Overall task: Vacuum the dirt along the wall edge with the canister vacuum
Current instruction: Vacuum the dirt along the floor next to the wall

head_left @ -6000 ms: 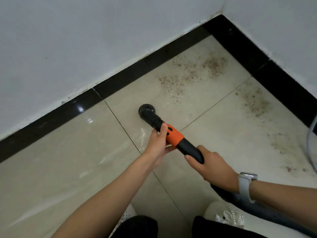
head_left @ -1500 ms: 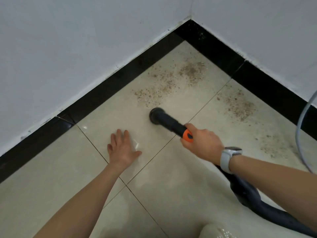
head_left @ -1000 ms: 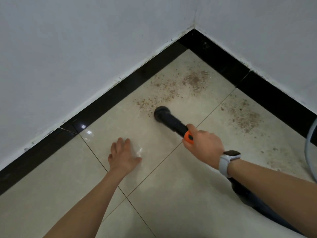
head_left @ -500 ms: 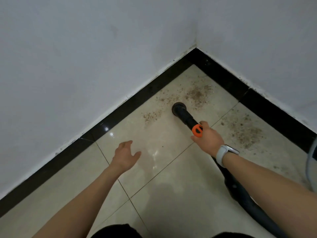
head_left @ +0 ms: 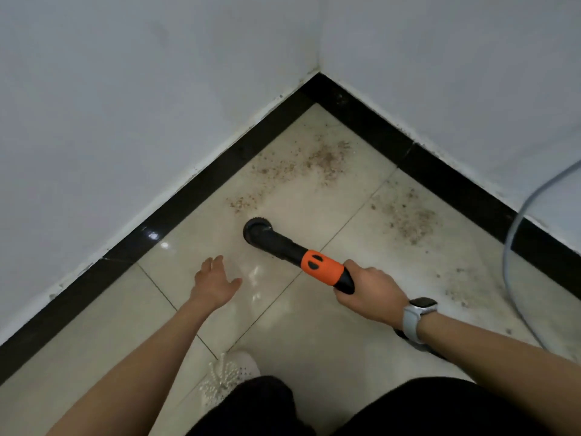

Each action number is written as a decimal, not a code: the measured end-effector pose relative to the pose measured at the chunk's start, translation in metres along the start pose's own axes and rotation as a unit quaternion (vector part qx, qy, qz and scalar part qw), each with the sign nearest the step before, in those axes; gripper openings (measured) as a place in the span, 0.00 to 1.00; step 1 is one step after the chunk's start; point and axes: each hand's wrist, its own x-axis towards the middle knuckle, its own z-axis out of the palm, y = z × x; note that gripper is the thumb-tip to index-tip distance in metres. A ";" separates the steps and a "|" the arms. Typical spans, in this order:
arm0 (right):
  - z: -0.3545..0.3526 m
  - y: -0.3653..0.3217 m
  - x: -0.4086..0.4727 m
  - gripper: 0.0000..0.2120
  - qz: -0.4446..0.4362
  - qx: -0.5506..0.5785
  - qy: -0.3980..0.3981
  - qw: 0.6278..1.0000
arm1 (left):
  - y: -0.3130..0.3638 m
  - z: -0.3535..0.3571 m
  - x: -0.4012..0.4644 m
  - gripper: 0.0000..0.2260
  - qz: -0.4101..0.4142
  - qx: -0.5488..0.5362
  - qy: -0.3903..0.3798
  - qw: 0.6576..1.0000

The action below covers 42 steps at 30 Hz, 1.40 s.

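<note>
In the corner where two white walls (head_left: 132, 99) meet above a black baseboard (head_left: 195, 190), we see a pale tiled floor (head_left: 314, 335) viewed from above. Our right hand (head_left: 369, 294) is curled round the rear of the vacuum nozzle (head_left: 283, 243), a black tube with an orange collar (head_left: 322, 270) just ahead of the fingers. The round brush head (head_left: 255, 231) at the nozzle's far end is at floor level, near the left-hand baseboard but apart from it; whether it touches the tile we cannot tell. Brown dirt (head_left: 317, 163) lies scattered beyond the brush head toward the corner, with the nearest specks just beside it. A second patch of dirt (head_left: 408, 218) lies along the right-hand baseboard, well apart from the brush. Our left hand (head_left: 215, 283) is spread with relaxed fingers low over the floor, to the left of the nozzle, and grips nothing; contact with the tile cannot be judged. A pale watch (head_left: 418, 313) sits on the right wrist. A grey cord (head_left: 515, 234) curves down the right wall onto the floor. A white shoe (head_left: 228, 377) and dark trouser legs (head_left: 257, 407) appear at the lower edge.
</note>
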 end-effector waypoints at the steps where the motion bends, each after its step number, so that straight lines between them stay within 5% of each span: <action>1: 0.005 0.000 -0.005 0.11 -0.002 -0.006 -0.006 1.000 | -0.005 0.011 0.004 0.35 -0.011 0.007 -0.002 1.000; 9: 0.023 0.023 -0.031 0.15 -0.008 -0.041 -0.022 0.999 | -0.002 0.055 0.019 0.47 -0.022 0.059 0.023 0.998; 16: 0.004 0.043 -0.026 0.12 0.107 -0.009 0.074 0.991 | -0.001 0.061 0.022 0.49 -0.030 0.064 0.051 0.996; 25: 0.024 -0.037 0.033 0.14 -0.031 -0.038 -0.009 0.999 | -0.018 0.043 0.025 0.42 0.016 0.046 0.066 0.997; 34: -0.018 -0.030 0.060 0.11 0.139 0.041 0.071 0.987 | -0.022 0.016 0.041 0.48 0.030 0.149 0.001 0.988; 42: 0.010 -0.075 0.062 0.12 0.010 -0.046 -0.009 0.999 | -0.018 0.017 0.037 0.46 0.027 0.134 0.027 0.990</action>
